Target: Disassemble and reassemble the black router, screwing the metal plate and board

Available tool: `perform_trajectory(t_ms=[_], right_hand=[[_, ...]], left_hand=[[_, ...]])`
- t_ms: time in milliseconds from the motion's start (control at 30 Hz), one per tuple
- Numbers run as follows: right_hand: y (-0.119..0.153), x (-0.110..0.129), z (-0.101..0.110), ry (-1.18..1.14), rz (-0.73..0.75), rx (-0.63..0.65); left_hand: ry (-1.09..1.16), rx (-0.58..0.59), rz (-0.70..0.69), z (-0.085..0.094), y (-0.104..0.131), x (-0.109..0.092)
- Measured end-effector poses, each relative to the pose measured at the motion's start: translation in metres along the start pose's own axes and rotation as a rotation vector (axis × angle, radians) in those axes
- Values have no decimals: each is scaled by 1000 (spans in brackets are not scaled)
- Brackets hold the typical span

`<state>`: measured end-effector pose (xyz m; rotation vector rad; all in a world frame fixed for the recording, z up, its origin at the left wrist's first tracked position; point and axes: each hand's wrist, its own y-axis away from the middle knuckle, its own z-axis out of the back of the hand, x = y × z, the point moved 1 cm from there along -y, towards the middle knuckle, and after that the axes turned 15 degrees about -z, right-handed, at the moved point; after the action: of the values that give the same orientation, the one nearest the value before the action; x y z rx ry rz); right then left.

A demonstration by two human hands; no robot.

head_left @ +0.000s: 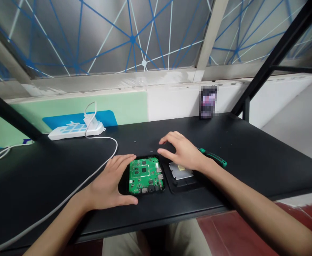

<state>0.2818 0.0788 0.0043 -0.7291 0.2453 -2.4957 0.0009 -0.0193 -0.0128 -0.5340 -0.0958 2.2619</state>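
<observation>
A green circuit board (146,174) lies in a black open case on the dark table. My left hand (110,183) grips the left side of this case, thumb at the near edge and fingers at the far edge. To the right lies a black cover with a silver metal plate (181,172) that bears a small yellowish square. My right hand (181,149) is over the far part of that plate, its thumb and fingers apart and nothing between them. A green and black screwdriver (213,157) lies beyond my right wrist, its shaft mostly hidden.
A white power strip (77,131) with a plugged-in charger stands at the back left. Its white cable (73,195) runs along the table's left side. Two tiny pieces lie beyond the case. A pixelated upright object (208,102) leans on the wall.
</observation>
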Motion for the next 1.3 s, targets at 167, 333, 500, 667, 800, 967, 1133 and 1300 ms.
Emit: perform_trajectory(t_ms=[167,333,500,667,800,967,1133,1300], right_hand=[[14,20,8,40,102,241],[22,24,10,63,142,381],[26,28,10,123,147,440],[27,32,11,114,112,482],[28,35,11,71,90,497],[30,37,8,47,59,492],[31,36,8,37,-12,501],[31,37,8,24,-35,523]], left_hand=[[-18,7,9,-1,3,2],[19,19,14,-1,-1,0],[18,-6,51,-3,-3,-3],[30,-55,68,-3,-6,-8],[34,-44,108,-3,-8,-10],[27,-29,122,-5,-8,-10],[31,-12,122,-5,-7,-9],[72,-27,130,-3,-8,-10]])
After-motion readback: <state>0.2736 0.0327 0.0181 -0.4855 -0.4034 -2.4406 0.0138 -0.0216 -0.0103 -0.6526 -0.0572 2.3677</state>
